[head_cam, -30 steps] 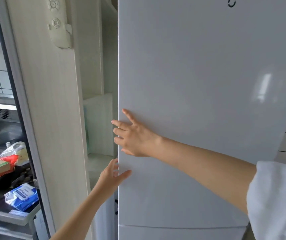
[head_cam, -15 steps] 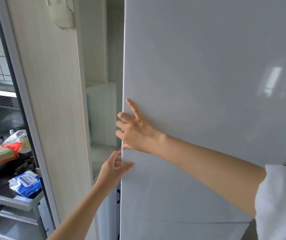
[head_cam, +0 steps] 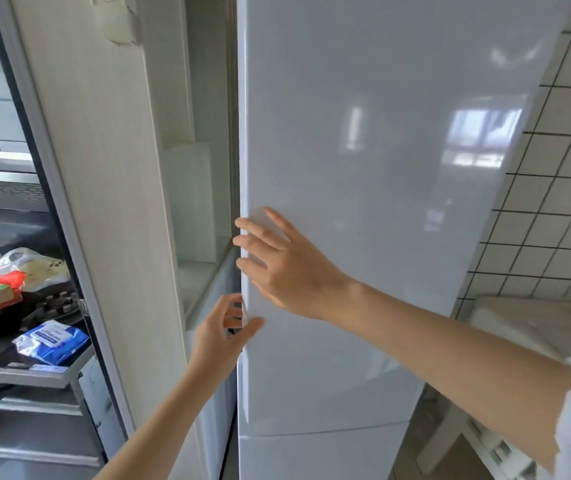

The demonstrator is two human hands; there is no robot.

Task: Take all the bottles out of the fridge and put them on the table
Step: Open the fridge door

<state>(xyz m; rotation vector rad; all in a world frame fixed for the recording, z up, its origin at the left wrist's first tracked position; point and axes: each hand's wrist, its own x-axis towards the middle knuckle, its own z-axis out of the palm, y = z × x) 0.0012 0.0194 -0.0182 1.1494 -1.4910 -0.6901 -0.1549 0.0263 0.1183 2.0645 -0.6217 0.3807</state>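
The white fridge door [head_cam: 363,161] fills the middle of the view. It stands slightly ajar, with a narrow gap along its left edge. My right hand [head_cam: 284,268] lies flat on the door front near that edge, fingers straight and spread. Just below it, my left hand [head_cam: 223,329] grips the door's left edge, fingers curled behind it and thumb on the front. No bottles show; the fridge's inside is hidden by the door.
A pale wood panel [head_cam: 104,202] stands close on the left of the fridge. Beyond it is a stove counter with a blue wipes pack [head_cam: 52,341] and a red-and-white bag [head_cam: 14,271]. At right are a tiled wall [head_cam: 561,209] and a white appliance [head_cam: 533,327].
The door's left edge has come away from the fridge body, opening a gap. My left hand's fingers have curled further round the edge. The camera has tilted down and right.
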